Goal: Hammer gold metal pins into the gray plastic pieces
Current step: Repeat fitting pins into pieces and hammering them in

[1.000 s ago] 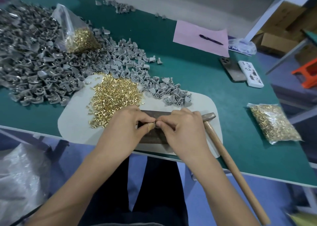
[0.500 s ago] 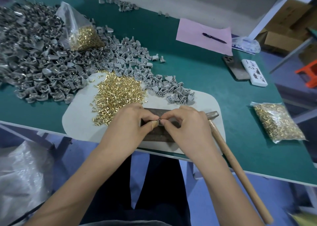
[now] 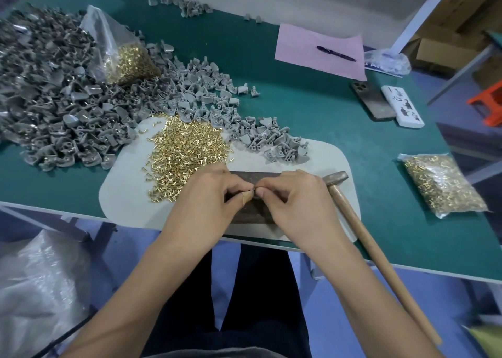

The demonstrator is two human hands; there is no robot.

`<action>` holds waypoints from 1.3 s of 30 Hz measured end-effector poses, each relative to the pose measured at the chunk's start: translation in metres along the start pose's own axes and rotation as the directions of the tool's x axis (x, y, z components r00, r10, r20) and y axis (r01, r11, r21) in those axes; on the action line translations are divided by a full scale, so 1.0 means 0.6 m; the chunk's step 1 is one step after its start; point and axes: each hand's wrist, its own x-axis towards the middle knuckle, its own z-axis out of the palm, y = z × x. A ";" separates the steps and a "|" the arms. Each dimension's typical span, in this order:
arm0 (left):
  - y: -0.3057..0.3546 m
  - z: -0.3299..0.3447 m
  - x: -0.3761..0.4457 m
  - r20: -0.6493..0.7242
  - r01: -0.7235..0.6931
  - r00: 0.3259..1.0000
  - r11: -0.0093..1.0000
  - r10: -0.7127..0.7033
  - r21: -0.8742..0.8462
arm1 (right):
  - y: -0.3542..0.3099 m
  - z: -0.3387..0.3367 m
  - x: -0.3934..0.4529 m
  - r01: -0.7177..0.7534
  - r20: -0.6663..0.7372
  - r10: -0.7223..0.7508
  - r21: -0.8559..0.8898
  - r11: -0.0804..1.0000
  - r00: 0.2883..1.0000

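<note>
pinching together over the dark metal block, your left hand and right hand keep a narrow grip on something tiny, too small to identify. loose gold metal pins and gray plastic pieces lie just beyond on the green desk; the wooden-handled hammer rests beside your right hand.

Loose pins lie centre frame on the mat; plastic pieces heaped upper left; hammer lower right.
</note>
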 end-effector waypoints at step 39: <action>0.008 0.049 0.025 -0.122 0.059 0.992 0.982 -0.037 0.181 | 0.155 -0.055 -0.089 -0.523 -0.153 0.502 -0.158 0.838 0.851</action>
